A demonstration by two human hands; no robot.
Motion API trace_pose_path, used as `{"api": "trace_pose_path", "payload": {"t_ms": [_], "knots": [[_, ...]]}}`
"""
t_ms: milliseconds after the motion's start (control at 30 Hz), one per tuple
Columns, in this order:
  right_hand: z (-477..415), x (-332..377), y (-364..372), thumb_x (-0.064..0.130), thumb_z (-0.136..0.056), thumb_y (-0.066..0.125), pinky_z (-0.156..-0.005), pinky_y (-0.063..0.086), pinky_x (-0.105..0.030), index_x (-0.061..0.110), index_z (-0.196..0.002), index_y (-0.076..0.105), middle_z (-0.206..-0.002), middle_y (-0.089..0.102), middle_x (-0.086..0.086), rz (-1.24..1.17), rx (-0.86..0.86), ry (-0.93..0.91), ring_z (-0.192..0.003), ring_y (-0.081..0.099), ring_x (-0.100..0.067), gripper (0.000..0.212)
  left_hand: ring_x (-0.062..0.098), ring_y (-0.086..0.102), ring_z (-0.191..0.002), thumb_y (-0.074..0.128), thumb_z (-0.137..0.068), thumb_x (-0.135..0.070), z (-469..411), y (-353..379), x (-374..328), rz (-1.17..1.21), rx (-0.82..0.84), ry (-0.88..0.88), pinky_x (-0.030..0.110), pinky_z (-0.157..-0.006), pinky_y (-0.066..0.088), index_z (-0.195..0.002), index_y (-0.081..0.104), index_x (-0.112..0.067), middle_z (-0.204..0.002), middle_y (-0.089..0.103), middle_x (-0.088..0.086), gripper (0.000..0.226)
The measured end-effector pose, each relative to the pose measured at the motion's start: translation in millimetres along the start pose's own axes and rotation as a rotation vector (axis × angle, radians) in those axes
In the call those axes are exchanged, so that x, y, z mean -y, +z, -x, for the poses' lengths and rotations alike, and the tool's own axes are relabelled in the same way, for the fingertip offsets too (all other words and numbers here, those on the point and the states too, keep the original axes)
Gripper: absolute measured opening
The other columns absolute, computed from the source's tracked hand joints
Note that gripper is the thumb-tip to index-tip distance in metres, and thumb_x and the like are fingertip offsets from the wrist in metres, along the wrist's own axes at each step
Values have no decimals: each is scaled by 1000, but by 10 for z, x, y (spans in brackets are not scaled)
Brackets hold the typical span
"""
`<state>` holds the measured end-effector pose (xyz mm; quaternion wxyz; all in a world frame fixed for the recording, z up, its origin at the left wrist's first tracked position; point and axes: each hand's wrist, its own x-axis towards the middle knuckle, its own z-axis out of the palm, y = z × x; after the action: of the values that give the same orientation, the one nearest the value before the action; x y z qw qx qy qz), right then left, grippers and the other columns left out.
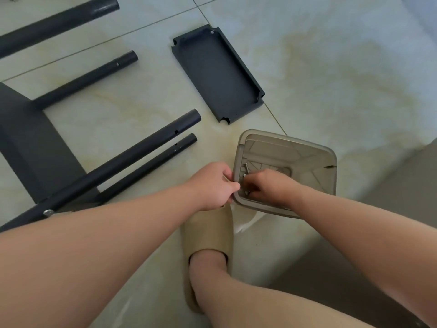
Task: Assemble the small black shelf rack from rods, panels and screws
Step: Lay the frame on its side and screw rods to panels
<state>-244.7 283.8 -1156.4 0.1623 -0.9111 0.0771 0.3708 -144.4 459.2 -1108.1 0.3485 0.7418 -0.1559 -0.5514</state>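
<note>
The step in hand was fetching fasteners. The left hand (214,185) gripped the near rim of a translucent beige plastic container (307,145), fingers curled over its edge to steady it on the pale tiled floor (331,67). The right hand (269,185) reached inside, fingers bent down among the few small silver metal screws (246,168) lying at the bottom. Whether it already pinched one could not be told, since the knuckles hid the tips. Nothing else showed in the container. The partly built black metal rack (30,143) lay to the left with its round black rods (146,147) pointing toward the container. A loose black metal tray-shaped panel (216,74) lay apart beyond them. The next move likely called for lifting out one screw and lining it up with a hole in a rod.
</note>
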Motion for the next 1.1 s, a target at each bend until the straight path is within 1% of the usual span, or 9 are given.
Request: {"api": "trace_pose_path", "payload": {"t_ms": [200, 400, 533, 633, 700, 800, 900, 1033, 1100], "knots": [[-56, 9, 9, 22, -99, 54, -73, 46, -38, 15, -116, 61, -113, 58, -6, 161, 18, -138, -100, 61, -31, 19, 19, 67, -68, 60, -96, -17, 25, -2, -21, -4, -9, 7, 37, -69, 55, -88, 54, -16, -84, 72, 10, 10], [-64, -24, 62, 24, -97, 53, -64, 38, -35, 15, -117, 58, -115, 56, -4, 200, -38, -136, -96, 62, -32, 23, 19, 68, -71, 60, -96, -19, 23, -3, -17, -4, -9, -1, 38, -71, 56, -92, 55, -17, -84, 72, 9, 8], [-13, -55, 86, 24, -93, 59, -65, 38, -34, 12, -109, 57, -111, 58, -6, 87, -120, -84, -95, 61, -32, 20, 25, 71, -80, 61, -96, -20, 28, 1, -23, 2, -6, -16, 43, -75, 58, -96, 56, -16, -87, 73, 12, 6], [95, -38, 23, 19, -88, 63, -66, 37, -34, 12, -90, 52, -91, 56, -4, -73, -222, -62, -86, 59, -33, 14, 31, 70, -81, 63, -95, -23, 65, -22, -46, 1, -5, -52, 45, -77, 58, -108, 56, -16, -91, 73, 15, 17], [186, 14, -84, 18, -85, 66, -67, 43, -38, 11, -85, 52, -80, 54, 0, -174, -334, -41, -79, 57, -31, 15, 27, 67, -80, 62, -95, -27, 117, -77, -78, -17, -26, -88, 41, -73, 56, -120, 53, -19, -99, 70, 13, 28], [318, 174, -331, 14, -81, 68, -68, 47, -37, 12, -85, 54, -75, 54, 4, -272, -473, -48, -71, 54, -22, 15, 26, 68, -98, 55, -100, -29, 249, -246, -132, -33, -96, -110, 40, -85, 57, -127, 54, -17, -113, 66, 6, 30], [420, 484, -641, 9, -79, 69, -68, 49, -36, 11, -85, 56, -75, 57, 5, -327, -592, -137, -70, 56, -19, 14, 17, 67, -79, 47, -103, -28, 443, -528, -193, 115, -108, -190, 27, -63, 57, -118, 58, -12, -100, 69, 4, 24], [480, 1151, -1059, 11, -80, 71, -66, 49, -39, 12, -88, 59, -75, 55, 10, -311, -676, -304, -69, 55, -19, 15, 24, 71, -85, 43, -104, -40, 773, -1001, -212, 489, -112, -246, 34, -76, 57, -107, 66, -8, -102, 75, 9, 39], [494, 1527, -1235, 14, -81, 72, -64, 50, -38, 11, -89, 59, -75, 53, 13, -312, -707, -389, -68, 55, -15, 15, 24, 73, -82, 40, -105, -42, 947, -1219, -205, 646, -127, -224, 35, -75, 56, -100, 69, -6, -95, 76, 10, 47]]}}
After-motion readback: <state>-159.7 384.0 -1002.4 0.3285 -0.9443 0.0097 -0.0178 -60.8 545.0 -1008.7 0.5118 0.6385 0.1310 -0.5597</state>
